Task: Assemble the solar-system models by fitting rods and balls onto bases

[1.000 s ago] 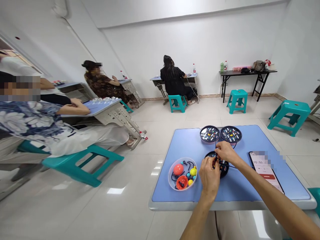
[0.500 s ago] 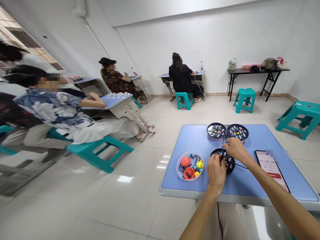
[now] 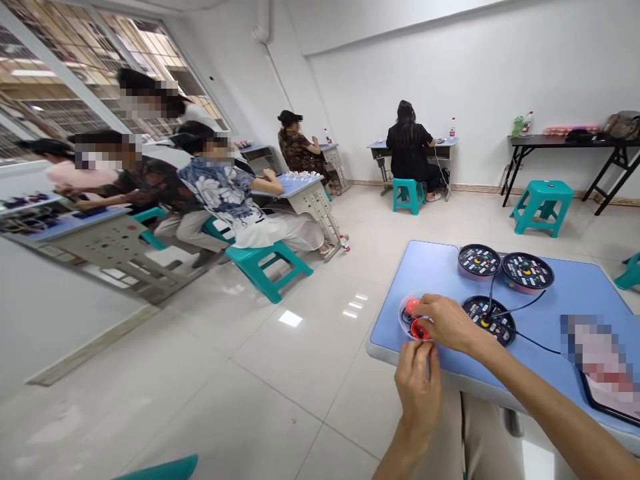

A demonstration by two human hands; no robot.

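My right hand [image 3: 447, 321] reaches over the clear plastic bowl [image 3: 404, 327], its fingers curled by a red ball [image 3: 413, 307] and a red half shell [image 3: 420, 328]. What its fingertips grip, if anything, is hidden. Just in front of the bowl is my left hand [image 3: 419, 377], fingers pinched together; I cannot make out what is between them. Right of the bowl lies a round black tray [image 3: 503, 337] printed with coloured pictures. From its middle, thin black rods [image 3: 537, 341] branch up and out to the sides.
Two more round printed trays [image 3: 479, 261] stand at the back of the blue table [image 3: 435, 257]. A phone [image 3: 605, 373] lies on the right. Teal stools [image 3: 543, 207] stand on the floor. Several people sit at other desks [image 3: 320, 200], and a black table [image 3: 560, 141] is by the wall.
Both hands have left the black tray and moved to the bowl. The black rods now stand on the tray unheld. The view has turned left, showing more people and the window.
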